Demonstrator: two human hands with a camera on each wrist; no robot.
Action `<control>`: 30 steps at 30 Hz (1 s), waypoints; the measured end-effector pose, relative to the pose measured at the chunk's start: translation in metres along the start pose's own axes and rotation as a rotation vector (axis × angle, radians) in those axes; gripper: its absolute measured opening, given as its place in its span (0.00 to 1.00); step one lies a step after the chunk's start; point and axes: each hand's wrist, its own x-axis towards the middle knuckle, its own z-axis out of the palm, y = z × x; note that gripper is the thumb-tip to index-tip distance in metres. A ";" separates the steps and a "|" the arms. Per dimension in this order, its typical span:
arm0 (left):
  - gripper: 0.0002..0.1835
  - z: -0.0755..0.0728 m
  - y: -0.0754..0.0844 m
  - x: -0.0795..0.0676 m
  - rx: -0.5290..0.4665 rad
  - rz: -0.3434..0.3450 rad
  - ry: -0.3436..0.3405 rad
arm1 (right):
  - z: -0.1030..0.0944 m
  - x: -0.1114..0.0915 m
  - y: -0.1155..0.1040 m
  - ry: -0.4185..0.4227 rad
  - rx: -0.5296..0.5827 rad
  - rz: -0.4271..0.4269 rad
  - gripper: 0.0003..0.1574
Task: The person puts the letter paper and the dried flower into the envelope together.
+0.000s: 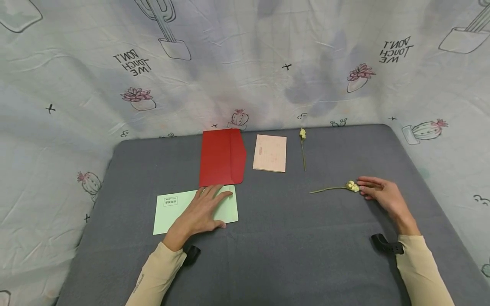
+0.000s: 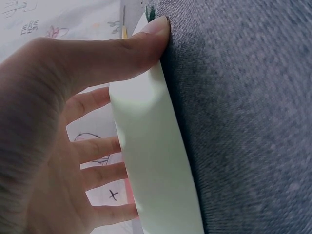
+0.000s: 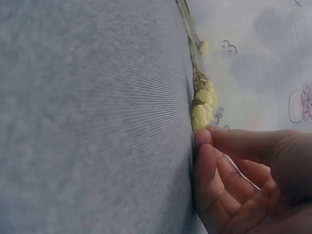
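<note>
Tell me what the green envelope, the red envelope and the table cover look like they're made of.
Green envelope: matte paper, seemingly, flat with a printed label. Red envelope: smooth paper or thin card, crisp flap fold. Table cover: grey woven fabric or felt, its fine weave showing in the wrist views.

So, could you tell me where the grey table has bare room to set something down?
Bare table runs between the two sleeves along the near edge, and between the green envelope and the nearer flower stem. The far middle is crowded: red envelope, pink card, second stem.
</note>
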 end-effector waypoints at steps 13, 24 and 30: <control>0.49 0.002 0.000 0.002 -0.001 0.016 0.025 | 0.001 0.005 -0.004 0.021 -0.267 -0.149 0.22; 0.48 0.002 0.000 -0.001 -0.009 0.006 0.017 | 0.005 0.010 -0.002 0.083 -0.505 -0.266 0.09; 0.48 0.001 0.001 -0.001 -0.015 0.005 0.014 | 0.005 0.012 0.000 0.078 -0.531 -0.317 0.05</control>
